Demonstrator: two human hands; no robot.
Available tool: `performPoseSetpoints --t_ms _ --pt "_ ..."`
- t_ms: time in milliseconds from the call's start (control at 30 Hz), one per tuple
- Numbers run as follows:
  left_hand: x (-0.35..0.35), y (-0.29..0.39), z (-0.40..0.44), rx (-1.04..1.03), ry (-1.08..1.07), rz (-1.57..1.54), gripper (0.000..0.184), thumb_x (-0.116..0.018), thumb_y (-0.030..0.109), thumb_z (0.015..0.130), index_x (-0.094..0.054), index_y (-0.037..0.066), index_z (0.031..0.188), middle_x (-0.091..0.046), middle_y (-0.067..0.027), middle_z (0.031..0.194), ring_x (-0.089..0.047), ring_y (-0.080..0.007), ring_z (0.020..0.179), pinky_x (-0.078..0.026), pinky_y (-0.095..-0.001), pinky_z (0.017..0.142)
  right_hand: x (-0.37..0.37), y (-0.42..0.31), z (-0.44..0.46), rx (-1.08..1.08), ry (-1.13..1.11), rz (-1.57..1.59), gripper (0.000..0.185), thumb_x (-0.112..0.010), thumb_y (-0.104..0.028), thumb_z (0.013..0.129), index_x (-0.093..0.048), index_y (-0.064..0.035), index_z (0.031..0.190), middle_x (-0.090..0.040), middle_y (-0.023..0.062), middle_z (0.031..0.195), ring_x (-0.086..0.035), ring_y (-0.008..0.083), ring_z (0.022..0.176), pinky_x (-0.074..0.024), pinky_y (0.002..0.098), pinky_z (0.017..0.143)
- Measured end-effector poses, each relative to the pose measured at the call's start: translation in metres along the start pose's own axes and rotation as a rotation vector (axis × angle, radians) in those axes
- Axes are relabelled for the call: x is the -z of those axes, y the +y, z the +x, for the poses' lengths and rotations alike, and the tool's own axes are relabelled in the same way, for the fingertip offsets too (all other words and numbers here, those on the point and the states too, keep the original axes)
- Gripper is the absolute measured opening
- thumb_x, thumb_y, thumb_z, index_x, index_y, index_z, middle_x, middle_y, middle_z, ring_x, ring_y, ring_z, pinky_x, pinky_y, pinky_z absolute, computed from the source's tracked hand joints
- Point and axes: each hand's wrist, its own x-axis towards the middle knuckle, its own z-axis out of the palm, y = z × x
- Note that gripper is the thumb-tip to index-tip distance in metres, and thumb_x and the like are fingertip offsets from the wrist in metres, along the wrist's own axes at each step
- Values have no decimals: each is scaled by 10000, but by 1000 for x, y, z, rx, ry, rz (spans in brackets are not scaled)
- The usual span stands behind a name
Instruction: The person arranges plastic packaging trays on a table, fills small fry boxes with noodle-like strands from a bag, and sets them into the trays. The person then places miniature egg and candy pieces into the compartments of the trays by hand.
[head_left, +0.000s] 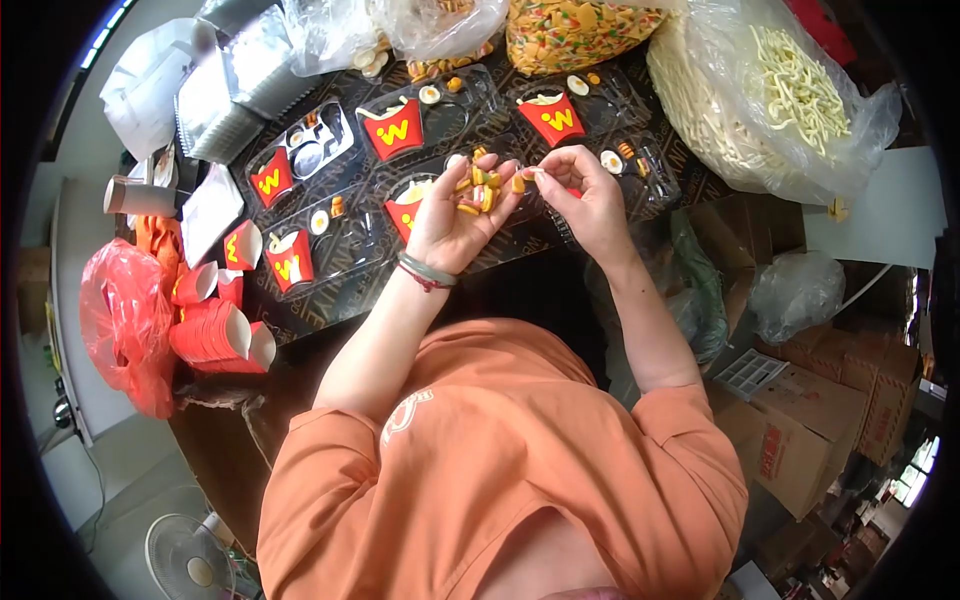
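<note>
My left hand (447, 225) is turned palm up and cupped around several small toy food pieces (482, 191), yellow and orange with some pink. Close to its fingertips, my right hand (585, 200) pinches a small toy food piece (530, 174) between thumb and fingers; its exact shape is hard to make out. Beyond the hands lie clear plastic trays (465, 115) with red fries boxes, such as one fries box (392, 130) and another fries box (552, 119). A toy egg half (611, 161) sits in the right tray. My left hand partly covers a nearer fries box (403, 215).
Red fries boxes (215, 335) are stacked at the left beside a red plastic bag (128, 325). Clear lids (235, 85) pile up behind. Bags of orange pieces (575, 35) and pale fries (800, 90) line the back. Cardboard boxes (800, 420) stand at the right.
</note>
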Motion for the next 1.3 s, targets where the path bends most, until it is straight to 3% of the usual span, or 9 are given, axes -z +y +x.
performPoseSetpoints --t_ms 133,233,333,367,567,833,1100,1200,1300 --pt "16 22 -29 -103 55 -33 310 -482 253 994 -538 -10 1148 -554 -207 1270 -517 -334 1220 -471 -458 1000 -18 12 -1 -83 5 79 77 -625 -46 906 -594 -8 965 -639 3 874 -597 51 782 -498 205 721" --pt "24 28 -36 -117 44 -87 310 -474 248 994 -530 -13 1152 -545 -220 1287 -509 -345 1231 -452 -473 1012 -31 23 -3 -41 66 -213 111 -676 -101 880 -592 -33 905 -672 29 787 -615 56 678 -496 227 626" --pt "26 30 -35 -137 39 -143 314 -463 247 996 -525 -14 1160 -539 -231 1292 -515 -353 1222 -443 -482 1018 -44 21 0 201 163 -666 114 -688 -148 850 -598 -79 849 -658 40 732 -640 219 627 -490 340 568" --pt "26 30 -34 -144 40 -164 317 -457 248 997 -524 -14 1164 -536 -237 1294 -519 -356 1215 -440 -484 1020 -47 29 5 262 183 -688 126 -710 -169 836 -630 -71 834 -652 40 778 -602 194 598 -477 315 562" --pt "25 31 -31 -144 23 -209 325 -451 249 998 -517 -14 1177 -535 -244 1293 -518 -365 1214 -440 -490 1020 -52 37 11 378 125 -946 122 -703 -192 831 -654 -83 854 -611 30 856 -627 257 722 -491 383 618" --pt "22 30 -19 -132 0 -196 322 -461 257 998 -516 -4 1177 -556 -222 1254 -524 -349 1205 -449 -496 1009 -52 -16 8 232 -54 -419 166 -694 -77 846 -600 -24 972 -571 47 859 -569 115 682 -467 260 594" --pt "9 54 4 -230 50 -170 331 -440 259 1005 -521 -25 1155 -551 -244 1251 -511 -388 1212 -455 -489 1012 -60 14 70 42 1 -137 151 -639 -117 909 -565 6 956 -664 91 809 -650 149 687 -520 289 620" --pt "8 70 20 -257 66 -212 326 -422 251 1009 -528 -30 1138 -552 -239 1247 -508 -386 1215 -443 -485 1023 -65 36 114 105 29 -296 134 -623 -127 928 -589 1 945 -629 25 793 -586 81 710 -494 251 629" --pt "11 81 33 -289 106 -234 350 -423 235 1008 -502 -32 1220 -512 -232 1314 -451 -393 1278 -415 -485 1051 -74 42 137 116 84 -578 194 -641 -212 899 -618 -21 921 -676 114 816 -664 208 746 -510 337 665"
